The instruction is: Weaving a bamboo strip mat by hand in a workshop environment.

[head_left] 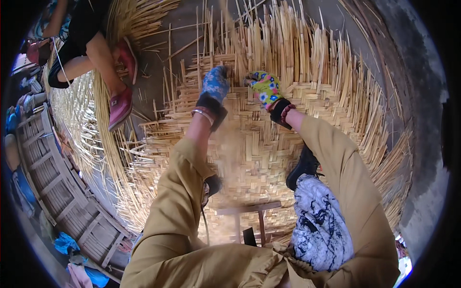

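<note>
A large woven mat (261,139) of flat straw-coloured reed strips spreads beneath me, its far edge a fringe of loose strip ends (273,45). My left hand (215,82), in a blue flowered glove, is closed at the mat's far working edge. To its right, my right hand (264,88) wears a yellow-green flowered glove, its fingers curled in toward the left hand. Both appear to grip reed strips there, though the fingertips partly hide them. Between and beyond the hands, a long strip (229,21) is smeared by motion.
Another person's legs and pink shoes (120,108) are at the upper left, beside a second woven mat (79,125). A slatted wooden frame (53,177) lies at the left. Below my hands is a small wooden stool (249,208). A grey wall edge (427,120) curves along the right.
</note>
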### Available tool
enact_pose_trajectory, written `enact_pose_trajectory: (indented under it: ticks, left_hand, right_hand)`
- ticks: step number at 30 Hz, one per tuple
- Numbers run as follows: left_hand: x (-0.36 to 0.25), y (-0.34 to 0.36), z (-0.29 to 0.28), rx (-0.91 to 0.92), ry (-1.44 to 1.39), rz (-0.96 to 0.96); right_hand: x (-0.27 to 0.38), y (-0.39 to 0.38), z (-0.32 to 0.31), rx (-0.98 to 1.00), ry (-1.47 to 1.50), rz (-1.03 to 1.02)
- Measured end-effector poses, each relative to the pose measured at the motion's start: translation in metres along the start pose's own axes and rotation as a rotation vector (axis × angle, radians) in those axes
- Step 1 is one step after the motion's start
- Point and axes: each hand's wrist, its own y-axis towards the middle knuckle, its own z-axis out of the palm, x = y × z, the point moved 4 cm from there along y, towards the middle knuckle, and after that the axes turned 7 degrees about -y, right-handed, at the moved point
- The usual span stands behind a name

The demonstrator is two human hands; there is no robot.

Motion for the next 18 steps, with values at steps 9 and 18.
enact_pose_trajectory:
  ticks: [9,18]
  left_hand:
    - [-0.041,0.002,0.016,0.098,0.445,-0.126]
    - [-0.015,-0.019,0.008,0.076,-0.063,0.085]
  right_hand:
    - [0.014,-0.008,-0.017,-0.098,0.110,0.154]
    - [0.028,0.013,-0.009,-0.029,-0.184,-0.135]
